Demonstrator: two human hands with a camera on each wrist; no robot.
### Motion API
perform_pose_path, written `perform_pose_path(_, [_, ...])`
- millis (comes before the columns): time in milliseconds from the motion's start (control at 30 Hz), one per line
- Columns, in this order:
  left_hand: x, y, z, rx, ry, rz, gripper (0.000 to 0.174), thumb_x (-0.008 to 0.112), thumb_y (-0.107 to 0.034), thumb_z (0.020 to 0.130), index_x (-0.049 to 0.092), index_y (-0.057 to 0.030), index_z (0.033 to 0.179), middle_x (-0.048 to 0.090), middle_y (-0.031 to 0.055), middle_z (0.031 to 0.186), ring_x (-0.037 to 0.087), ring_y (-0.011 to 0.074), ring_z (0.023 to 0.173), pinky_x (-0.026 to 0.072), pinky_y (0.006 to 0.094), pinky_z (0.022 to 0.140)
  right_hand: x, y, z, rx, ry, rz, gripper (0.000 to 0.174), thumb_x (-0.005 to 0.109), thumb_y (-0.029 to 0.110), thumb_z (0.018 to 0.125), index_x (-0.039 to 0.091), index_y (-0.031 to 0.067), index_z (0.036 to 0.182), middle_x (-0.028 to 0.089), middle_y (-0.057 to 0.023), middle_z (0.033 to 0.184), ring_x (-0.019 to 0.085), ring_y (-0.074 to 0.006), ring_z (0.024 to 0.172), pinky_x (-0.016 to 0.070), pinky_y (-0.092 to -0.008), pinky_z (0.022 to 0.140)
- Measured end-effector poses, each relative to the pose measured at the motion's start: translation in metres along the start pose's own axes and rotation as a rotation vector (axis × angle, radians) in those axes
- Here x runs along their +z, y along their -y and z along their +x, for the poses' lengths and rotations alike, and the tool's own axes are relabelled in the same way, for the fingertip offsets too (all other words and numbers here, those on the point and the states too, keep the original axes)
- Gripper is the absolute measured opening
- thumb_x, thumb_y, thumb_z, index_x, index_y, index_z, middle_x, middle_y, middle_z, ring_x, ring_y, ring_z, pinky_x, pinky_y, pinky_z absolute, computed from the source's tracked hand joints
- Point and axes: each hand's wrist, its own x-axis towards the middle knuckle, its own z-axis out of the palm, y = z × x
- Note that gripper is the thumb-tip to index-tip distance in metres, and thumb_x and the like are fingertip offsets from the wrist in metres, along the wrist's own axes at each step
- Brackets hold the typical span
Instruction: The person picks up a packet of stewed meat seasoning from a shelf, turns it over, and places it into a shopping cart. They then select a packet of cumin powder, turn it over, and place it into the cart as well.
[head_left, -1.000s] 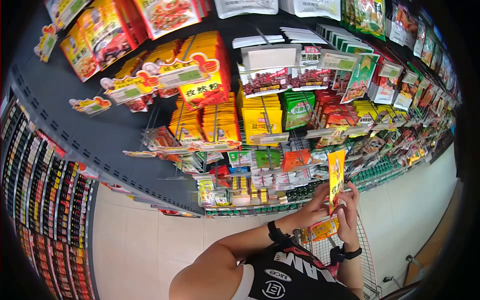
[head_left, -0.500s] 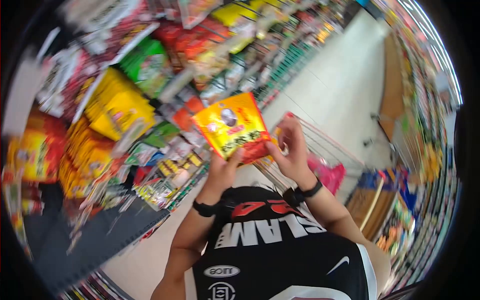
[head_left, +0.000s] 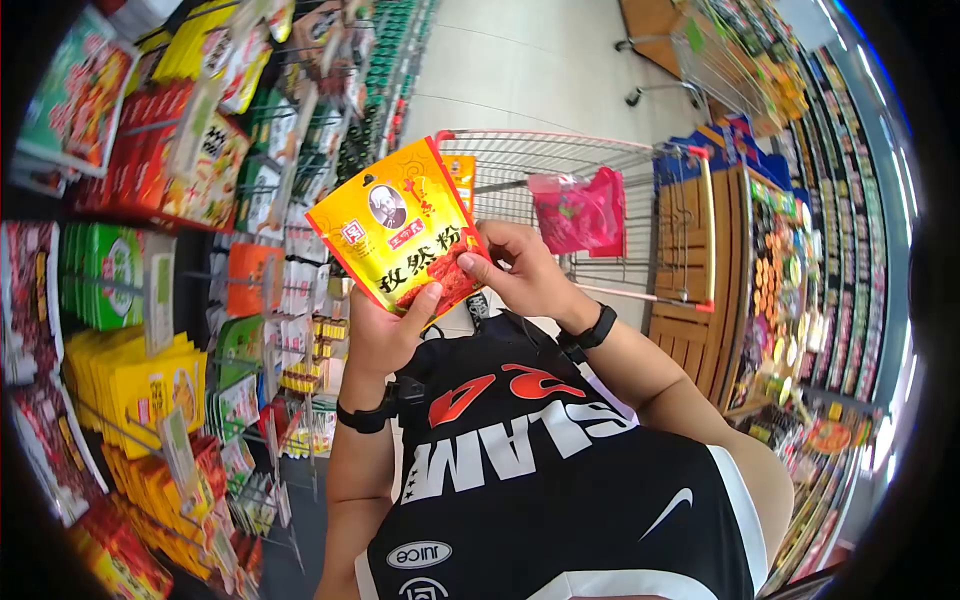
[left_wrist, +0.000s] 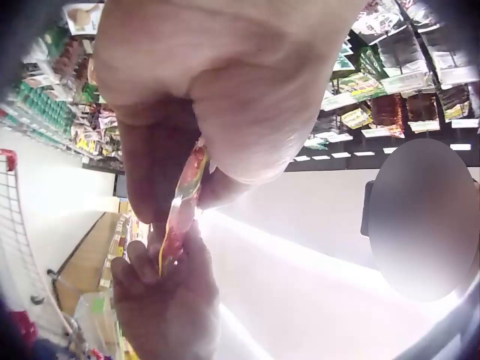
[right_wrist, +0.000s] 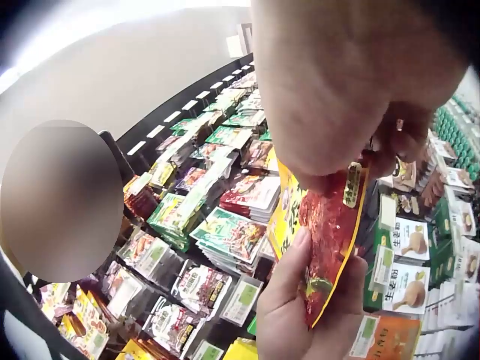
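Observation:
A yellow and red cumin powder packet [head_left: 405, 230] is held up before the chest, its printed front facing the head camera. My left hand [head_left: 383, 325] pinches its lower left corner, with the thumb across the front. At the lower right edge my right hand [head_left: 525, 270] grips it, thumb pressed on the red printed part. The left wrist view has the packet [left_wrist: 184, 206] edge-on between both hands. Seen from the right wrist, its red lower part [right_wrist: 330, 232] lies between the right hand [right_wrist: 352, 97] above and the left hand [right_wrist: 300, 319] below.
A shopping cart [head_left: 600, 262] stands just beyond the hands, with a pink bag [head_left: 580, 212] and an orange-yellow packet [head_left: 460, 175] in it. Shelves of hanging seasoning packets [head_left: 140, 385] line the left side. At the right stands a wooden display [head_left: 700, 340]; another cart is farther off.
The head view has swung from the shelf toward the aisle and cart. The packet, edge-on at first, now faces the camera, both hands still on it.

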Motion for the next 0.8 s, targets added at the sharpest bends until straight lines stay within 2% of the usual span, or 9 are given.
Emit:
perform_pose_path(67, [0.012, 0.003, 0.01, -0.006, -0.006, 0.011, 0.026, 0.071, -0.01, 0.089, 0.066, 0.0042, 0.11, 0.073, 0.0126, 0.106, 0.069, 0.017, 0.094, 0.0537, 0.033, 0.082, -0.013, -0.004, -0.01, 0.104, -0.007, -0.064, 0.025, 0.072, 0.019, 0.09, 0.055, 0.0028, 0.084, 0.05, -0.0021, 0.07, 0.046, -0.0096, 0.062, 0.038, -0.0275, 0.053])
perform_pose_path(133, [0.027, 0.002, 0.017, 0.046, -0.009, 0.073, 0.023, 0.069, -0.009, 0.091, 0.067, 0.005, 0.108, 0.073, 0.0144, 0.104, 0.071, 0.0222, 0.093, 0.0539, 0.0346, 0.082, -0.014, 0.005, -0.013, -0.03, -0.187, -0.187, 0.03, 0.075, 0.016, 0.087, 0.054, 0.0028, 0.103, 0.054, -0.0059, 0.095, 0.053, -0.0126, 0.085, 0.0454, -0.0281, 0.067])
perform_pose_path(200, [0.044, 0.006, 0.031, 0.244, -0.07, 0.262, 0.02, 0.066, -0.008, 0.092, 0.067, 0.0059, 0.106, 0.073, 0.0162, 0.103, 0.072, 0.0266, 0.092, 0.0541, 0.0351, 0.082, -0.02, 0.004, -0.022, -0.098, -0.29, -0.298, 0.066, 0.08, 0.017, 0.08, 0.042, 0.0039, 0.133, 0.046, -0.0129, 0.13, 0.047, -0.0235, 0.124, 0.049, -0.0361, 0.094])
perform_pose_path(233, [0.051, 0.008, 0.035, 0.346, -0.105, 0.357, 0.019, 0.064, -0.007, 0.093, 0.067, 0.0064, 0.106, 0.073, 0.017, 0.102, 0.072, 0.0288, 0.091, 0.0542, 0.0354, 0.081, -0.024, 0.006, -0.027, -0.122, -0.256, -0.271, 0.071, 0.081, 0.019, 0.08, 0.04, 0.004, 0.137, 0.043, -0.0139, 0.134, 0.044, -0.0248, 0.128, 0.0474, -0.0377, 0.098])
perform_pose_path(367, [0.068, 0.035, 0.046, 0.189, 0.181, 0.526, 0.057, 0.061, -0.012, 0.093, 0.038, 0.0053, 0.142, 0.042, 0.0296, 0.144, 0.047, 0.0443, 0.128, 0.0431, 0.0462, 0.104, -0.031, 0.003, -0.039, -0.104, -0.014, 0.164, 0.094, 0.082, 0.032, 0.081, 0.027, 0.002, 0.151, 0.03, -0.0206, 0.153, 0.036, -0.0321, 0.14, 0.0445, -0.0433, 0.106])
perform_pose_path(400, [0.076, 0.036, 0.049, 0.148, 0.265, 0.555, 0.075, 0.064, -0.016, 0.091, 0.024, 0.0056, 0.151, 0.029, 0.0313, 0.153, 0.037, 0.047, 0.138, 0.0384, 0.0486, 0.11, -0.033, 0.001, -0.041, -0.118, -0.036, 0.035, 0.092, 0.081, 0.031, 0.083, 0.028, 0.0027, 0.152, 0.034, -0.0202, 0.151, 0.04, -0.0319, 0.137, 0.0463, -0.0427, 0.104])
perform_pose_path(533, [0.102, 0.022, 0.058, 0.197, 0.371, 0.777, 0.099, 0.075, -0.024, 0.079, 0.016, 0.0093, 0.151, 0.024, 0.0319, 0.155, 0.035, 0.0474, 0.139, 0.0381, 0.0485, 0.111, -0.055, -0.037, -0.035, 0.06, -0.109, 0.114, 0.079, 0.077, 0.024, 0.086, 0.034, 0.0046, 0.151, 0.05, -0.0179, 0.14, 0.056, -0.0297, 0.123, 0.0519, -0.0398, 0.098])
perform_pose_path(633, [0.112, 0.036, 0.062, 0.119, 0.38, 0.844, 0.099, 0.075, -0.02, 0.077, 0.016, 0.0073, 0.152, 0.029, 0.0325, 0.151, 0.032, 0.0474, 0.141, 0.0324, 0.0477, 0.115, -0.088, -0.051, -0.02, -0.014, 0.012, 0.085, 0.07, 0.075, 0.017, 0.086, 0.042, 0.0052, 0.147, 0.057, -0.0166, 0.131, 0.063, -0.0278, 0.11, 0.0548, -0.0397, 0.093])
perform_pose_path(800, [0.141, 0.05, 0.089, -0.097, 0.394, 0.897, 0.091, 0.075, -0.018, 0.077, 0.026, 0.0025, 0.151, 0.025, 0.0291, 0.155, 0.034, 0.0466, 0.14, 0.0366, 0.0476, 0.112, -0.13, -0.119, 0.004, 0.001, 0.08, 0.097, 0.023, 0.055, 0.007, 0.088, 0.057, -0.0026, 0.11, 0.068, -0.0194, 0.088, 0.069, -0.0327, 0.077, 0.055, -0.0398, 0.072])
